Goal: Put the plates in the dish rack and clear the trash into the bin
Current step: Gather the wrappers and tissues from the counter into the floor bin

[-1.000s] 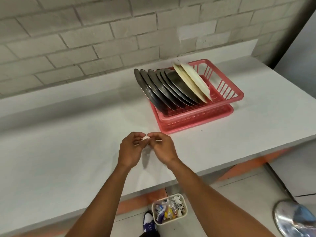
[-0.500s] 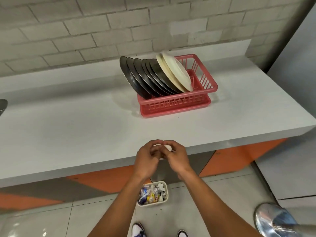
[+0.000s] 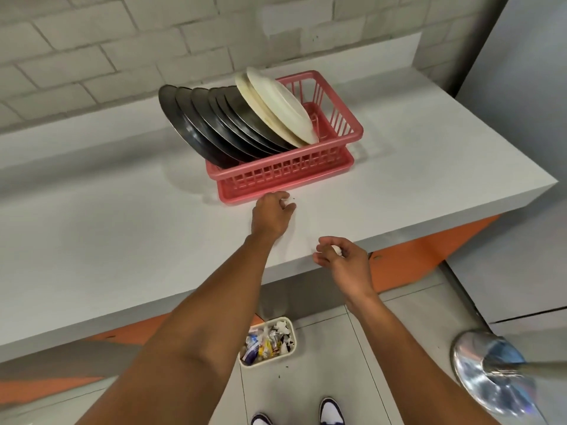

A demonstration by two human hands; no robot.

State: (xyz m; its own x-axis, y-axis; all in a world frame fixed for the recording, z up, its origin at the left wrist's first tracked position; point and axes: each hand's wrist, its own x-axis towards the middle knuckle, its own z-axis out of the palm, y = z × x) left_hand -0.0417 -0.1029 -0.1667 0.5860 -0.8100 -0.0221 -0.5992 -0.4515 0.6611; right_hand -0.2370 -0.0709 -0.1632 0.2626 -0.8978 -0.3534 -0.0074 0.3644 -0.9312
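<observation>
Pinching tiny scraps: our left hand (image 3: 271, 217) nips one mid-frame, right hand (image 3: 343, 259) another. Loosen up over the bench (image 3: 107, 240) and they'll miss the bin (image 3: 292, 348).

The hands have separated. One second ago and half a second ago they were joined, fingertips together on one white scrap. The left hand (image 3: 271, 217) has now reached forward over the desk (image 3: 122, 234) to just in front of the pink dish rack (image 3: 285, 170), fingers curled on a white scrap (image 3: 286, 200). The right hand (image 3: 343, 259) has stayed back at the desk's front edge, pinching a second white scrap (image 3: 337, 250).
</observation>
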